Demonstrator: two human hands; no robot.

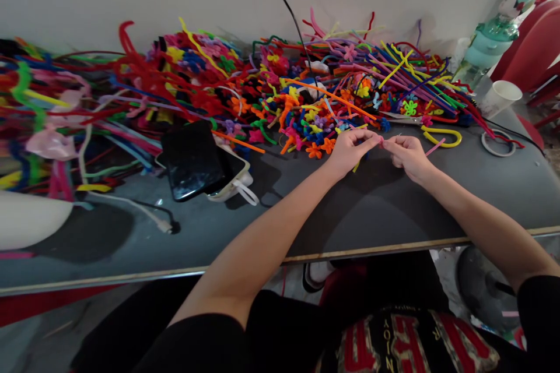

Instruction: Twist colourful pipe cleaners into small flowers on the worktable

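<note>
Grey worktop (394,210) heaped with bright pipe cleaners (262,87); left hand (350,151) and right hand (409,157) meet, both pinching one small pink piece (381,141).

Only illegible lettering on shirt (406,345)

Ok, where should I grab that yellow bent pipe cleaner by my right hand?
Probably pinch the yellow pipe cleaner at its bend, from above, with the right hand, the nearer one. It lies flat on the table, clear of the pile, so nothing blocks the fingers. That hand and the left hand currently pinch a pink stem.
</note>
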